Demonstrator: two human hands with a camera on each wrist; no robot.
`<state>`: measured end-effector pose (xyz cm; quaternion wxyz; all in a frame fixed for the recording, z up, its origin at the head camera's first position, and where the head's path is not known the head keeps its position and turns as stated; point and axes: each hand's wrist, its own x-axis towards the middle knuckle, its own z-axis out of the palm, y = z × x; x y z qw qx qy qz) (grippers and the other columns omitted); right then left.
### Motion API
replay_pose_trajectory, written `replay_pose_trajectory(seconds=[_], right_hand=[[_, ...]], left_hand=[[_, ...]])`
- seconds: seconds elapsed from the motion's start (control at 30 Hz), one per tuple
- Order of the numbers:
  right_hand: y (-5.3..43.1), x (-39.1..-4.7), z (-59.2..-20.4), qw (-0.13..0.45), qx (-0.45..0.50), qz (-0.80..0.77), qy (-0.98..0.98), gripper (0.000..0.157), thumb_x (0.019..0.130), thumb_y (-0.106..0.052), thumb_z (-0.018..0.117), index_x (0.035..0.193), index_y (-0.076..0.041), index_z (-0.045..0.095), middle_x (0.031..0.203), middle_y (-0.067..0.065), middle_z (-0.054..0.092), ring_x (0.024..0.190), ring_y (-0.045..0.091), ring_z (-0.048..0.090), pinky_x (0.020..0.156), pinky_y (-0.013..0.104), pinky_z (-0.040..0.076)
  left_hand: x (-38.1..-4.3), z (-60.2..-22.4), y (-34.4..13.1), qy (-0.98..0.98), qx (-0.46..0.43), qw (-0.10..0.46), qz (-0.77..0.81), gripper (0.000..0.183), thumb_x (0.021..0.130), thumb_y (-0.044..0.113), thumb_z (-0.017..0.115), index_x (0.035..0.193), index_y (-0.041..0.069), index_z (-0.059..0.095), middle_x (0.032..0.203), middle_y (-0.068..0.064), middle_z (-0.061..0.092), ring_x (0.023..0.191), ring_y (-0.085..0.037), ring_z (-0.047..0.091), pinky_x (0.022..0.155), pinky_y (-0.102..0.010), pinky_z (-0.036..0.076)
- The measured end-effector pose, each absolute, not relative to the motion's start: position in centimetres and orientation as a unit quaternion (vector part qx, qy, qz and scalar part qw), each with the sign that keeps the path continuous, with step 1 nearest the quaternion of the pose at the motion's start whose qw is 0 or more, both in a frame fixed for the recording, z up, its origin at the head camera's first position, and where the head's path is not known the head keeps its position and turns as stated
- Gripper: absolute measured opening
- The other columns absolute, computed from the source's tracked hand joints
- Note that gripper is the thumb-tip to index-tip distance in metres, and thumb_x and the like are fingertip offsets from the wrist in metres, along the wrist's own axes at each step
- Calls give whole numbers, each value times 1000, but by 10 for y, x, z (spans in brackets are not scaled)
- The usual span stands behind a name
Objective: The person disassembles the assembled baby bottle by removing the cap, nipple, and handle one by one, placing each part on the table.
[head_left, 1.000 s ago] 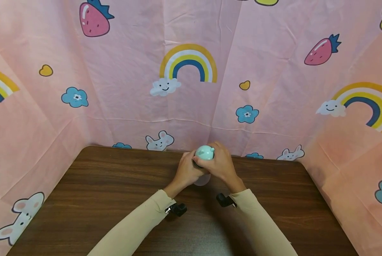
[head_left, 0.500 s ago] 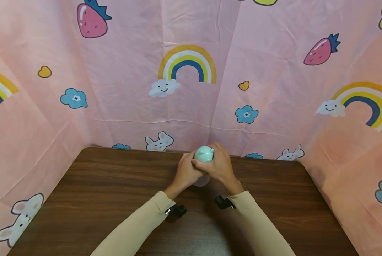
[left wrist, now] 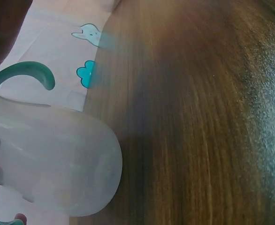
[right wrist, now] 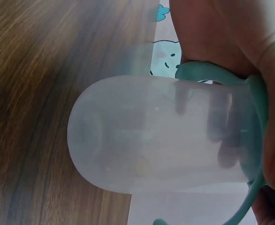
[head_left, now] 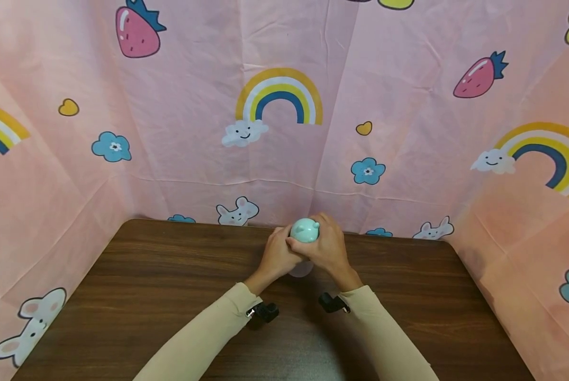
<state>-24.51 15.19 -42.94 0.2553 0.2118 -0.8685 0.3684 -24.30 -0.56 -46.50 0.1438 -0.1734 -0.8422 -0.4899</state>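
Right hand [head_left: 331,245] has shifted its thumb nearer
It grips the mint-green domed lid [head_left: 305,229] (perhaps resettled); left hand [head_left: 278,255] holds the cloudy plastic bottle [right wrist: 137,136].

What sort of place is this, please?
Probably an improvised recording booth: a pink cartoon-print cloth backdrop lines three sides of a wood-grain table, and two black wrist cameras are in view.

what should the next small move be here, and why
Probably a slight twist of the mint dome top with the right grip, while the left grip steadies the bottle. The right grip curls around the top, the left grip sits lower, and the top is on. Which way to turn, I can't tell.
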Motion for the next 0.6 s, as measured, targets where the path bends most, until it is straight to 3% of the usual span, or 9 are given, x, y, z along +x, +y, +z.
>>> replay_pose_trajectory(seconds=[0.6], right_hand=[[161, -250, -419, 193, 237, 387, -870, 52, 76, -41, 94, 105, -2, 76, 96, 9, 71, 82, 26, 69, 67, 41, 57]], left_hand=[[-247, -461, -8, -853, -180, 97, -481, 70, 77, 21, 98, 136, -4, 70, 122, -17, 76, 117, -38, 65, 100, -57, 55]])
